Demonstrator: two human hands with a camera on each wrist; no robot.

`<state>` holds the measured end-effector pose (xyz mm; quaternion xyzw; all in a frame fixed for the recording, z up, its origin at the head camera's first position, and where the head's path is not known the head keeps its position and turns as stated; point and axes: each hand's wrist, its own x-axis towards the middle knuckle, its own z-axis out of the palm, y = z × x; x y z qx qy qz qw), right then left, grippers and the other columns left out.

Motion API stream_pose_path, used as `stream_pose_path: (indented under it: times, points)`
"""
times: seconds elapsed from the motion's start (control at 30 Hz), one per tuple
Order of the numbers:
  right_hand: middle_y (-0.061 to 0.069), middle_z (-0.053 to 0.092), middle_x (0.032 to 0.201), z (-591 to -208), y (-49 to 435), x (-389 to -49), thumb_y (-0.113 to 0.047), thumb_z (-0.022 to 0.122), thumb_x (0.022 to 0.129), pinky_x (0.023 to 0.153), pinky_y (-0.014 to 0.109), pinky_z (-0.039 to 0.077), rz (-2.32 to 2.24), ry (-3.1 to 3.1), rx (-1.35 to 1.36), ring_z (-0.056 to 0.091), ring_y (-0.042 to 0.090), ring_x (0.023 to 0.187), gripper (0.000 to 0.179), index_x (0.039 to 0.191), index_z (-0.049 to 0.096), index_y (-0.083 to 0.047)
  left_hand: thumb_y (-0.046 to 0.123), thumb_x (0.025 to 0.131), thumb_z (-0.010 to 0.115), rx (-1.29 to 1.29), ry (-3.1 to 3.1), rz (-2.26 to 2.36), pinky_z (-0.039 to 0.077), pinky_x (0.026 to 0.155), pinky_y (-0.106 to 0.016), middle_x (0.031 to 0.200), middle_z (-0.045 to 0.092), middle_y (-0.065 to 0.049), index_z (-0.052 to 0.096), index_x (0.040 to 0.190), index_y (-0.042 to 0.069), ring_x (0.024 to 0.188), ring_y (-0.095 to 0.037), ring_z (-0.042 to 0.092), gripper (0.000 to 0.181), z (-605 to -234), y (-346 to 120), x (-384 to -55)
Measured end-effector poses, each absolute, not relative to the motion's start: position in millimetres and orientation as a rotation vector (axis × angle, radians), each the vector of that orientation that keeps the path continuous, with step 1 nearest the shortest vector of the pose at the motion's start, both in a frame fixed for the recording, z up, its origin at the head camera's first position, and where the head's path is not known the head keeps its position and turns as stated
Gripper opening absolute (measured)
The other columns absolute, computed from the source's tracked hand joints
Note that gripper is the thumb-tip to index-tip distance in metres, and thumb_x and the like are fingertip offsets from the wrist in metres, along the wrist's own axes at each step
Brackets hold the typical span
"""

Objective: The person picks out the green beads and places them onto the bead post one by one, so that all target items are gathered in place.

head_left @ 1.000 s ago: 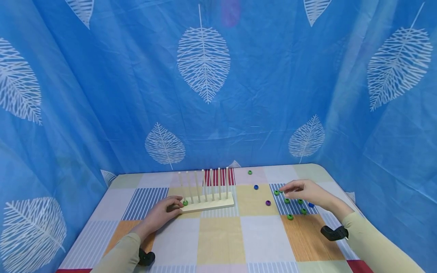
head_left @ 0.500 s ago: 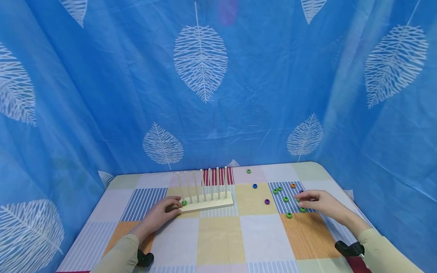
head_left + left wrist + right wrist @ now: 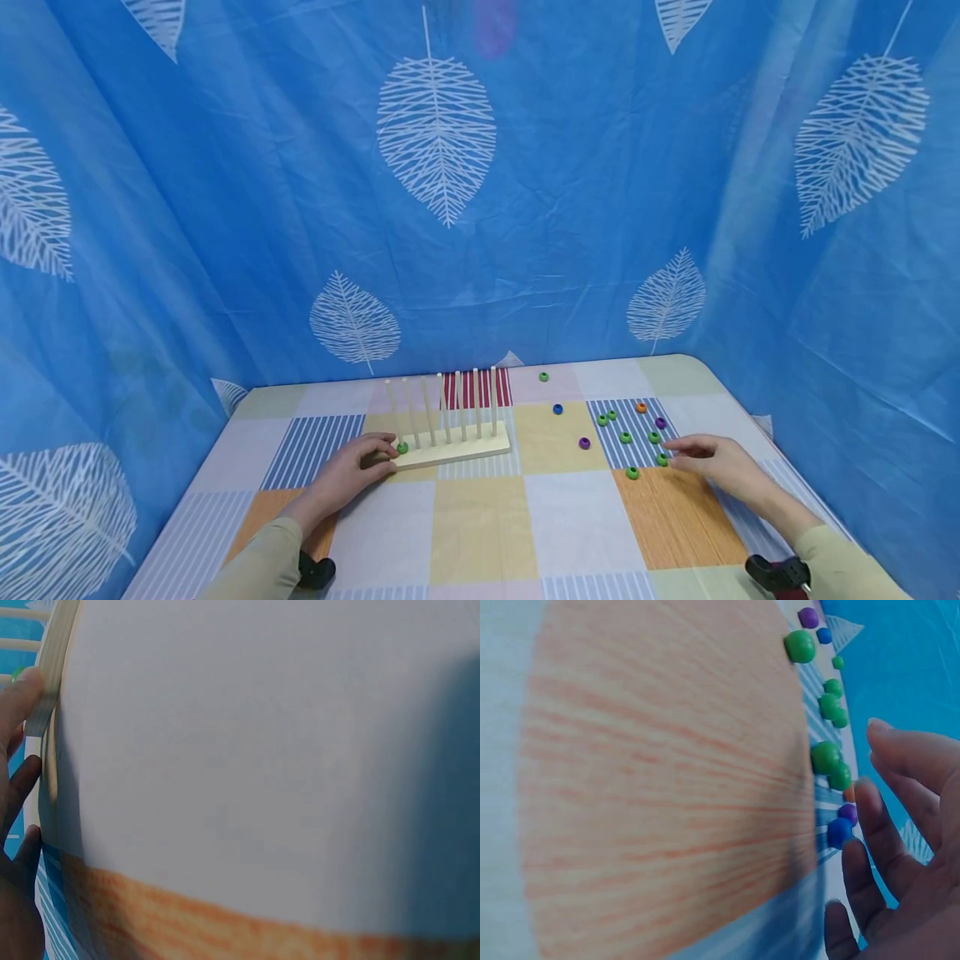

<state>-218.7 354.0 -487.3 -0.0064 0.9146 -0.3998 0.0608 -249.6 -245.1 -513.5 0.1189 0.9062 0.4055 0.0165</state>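
Note:
My left hand [image 3: 347, 472] grips the left end of a pale wooden peg rack [image 3: 461, 450], which has several upright pegs in a row. In the left wrist view the thumb lies against the base's long edge. One green bead [image 3: 402, 447] sits at the foot of the leftmost peg, beside my fingers. At the right, my right hand [image 3: 720, 467] hovers beside scattered beads, its fingers spread and nothing held between them. Nearest it are two green beads, one [image 3: 662, 459] close to the fingertips. A blue bead [image 3: 840, 833] shows near the fingers in the right wrist view.
Several more green beads lie on the checked tablecloth [image 3: 480, 525], with an orange bead [image 3: 641, 407], a purple bead [image 3: 661, 423], another purple bead [image 3: 584, 443] and a blue bead [image 3: 557, 409]. A blue leaf-print curtain [image 3: 510, 250] surrounds the table's back and sides.
My right hand has moved right and toward me, away from the middle of the beads, uncovering the orange and purple ones. My left hand stays on the rack. The view has shifted slightly.

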Motion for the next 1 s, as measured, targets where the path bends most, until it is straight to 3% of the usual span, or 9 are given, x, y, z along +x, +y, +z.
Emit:
stream_pose_path:
  times: [0.13,0.23,0.37,0.57,0.77,0.83,1.0]
  points:
    - [0.018,0.066,0.126,-494,356,-217,-0.036,0.077,0.093,0.064,0.029,0.047,-1.251,2.760,0.014,0.053,0.024,0.094,0.047,0.126,0.071,-0.003,0.020,0.092,0.079,0.376,2.824,1.261,0.036,0.114,-0.060,0.139,0.062,-0.007,0.074,0.100,0.027,0.135,-0.038,0.050,0.011,-514,-245,-250]
    - [0.020,0.065,0.127,-498,356,-217,-0.038,0.077,0.093,0.066,0.029,0.046,-1.258,2.769,0.026,0.054,0.025,0.097,0.049,0.126,0.071,-0.003,0.020,0.092,0.078,0.379,2.829,1.256,0.036,0.114,-0.060,0.139,0.062,-0.007,0.074,0.100,0.026,0.135,-0.038,0.050,0.011,-514,-245,-250]
    - [0.022,0.065,0.129,-503,356,-218,-0.039,0.077,0.092,0.076,0.030,0.050,-1.249,2.788,0.032,0.058,0.030,0.108,0.049,0.125,0.072,-0.003,0.021,0.093,0.078,0.385,2.829,1.253,0.036,0.114,-0.060,0.139,0.061,-0.007,0.074,0.100,0.026,0.135,-0.038,0.050,0.010,-515,-245,-250]
    - [0.023,0.065,0.128,-509,355,-220,-0.041,0.077,0.091,0.091,0.047,0.053,-1.232,2.814,0.074,0.060,0.038,0.115,0.051,0.125,0.072,-0.003,0.021,0.093,0.078,0.380,2.830,1.253,0.035,0.114,-0.060,0.139,0.061,-0.007,0.074,0.101,0.027,0.135,-0.037,0.050,0.011,-514,-245,-250]
    - [0.022,0.066,0.126,-509,353,-222,-0.043,0.078,0.091,0.092,0.051,0.051,-1.200,2.816,0.112,0.060,0.037,0.113,0.052,0.125,0.072,-0.005,0.022,0.093,0.078,0.369,2.826,1.260,0.034,0.115,-0.060,0.140,0.061,-0.007,0.074,0.102,0.027,0.136,-0.037,0.050,0.011,-514,-244,-250]
    - [0.022,0.066,0.126,-509,353,-222,-0.045,0.078,0.090,0.092,0.052,0.049,-1.183,2.822,0.121,0.059,0.039,0.114,0.052,0.125,0.073,-0.006,0.023,0.093,0.078,0.372,2.824,1.261,0.034,0.115,-0.060,0.140,0.061,-0.006,0.074,0.102,0.027,0.136,-0.038,0.049,0.011,-514,-244,-249]
    - [0.025,0.066,0.126,-510,352,-222,-0.044,0.078,0.091,0.096,0.066,0.028,-1.173,2.856,0.125,0.055,0.047,0.119,0.050,0.123,0.074,-0.006,0.023,0.093,0.077,0.377,2.822,1.263,0.035,0.115,-0.060,0.140,0.061,-0.006,0.074,0.102,0.027,0.137,-0.037,0.049,0.011,-515,-245,-249]
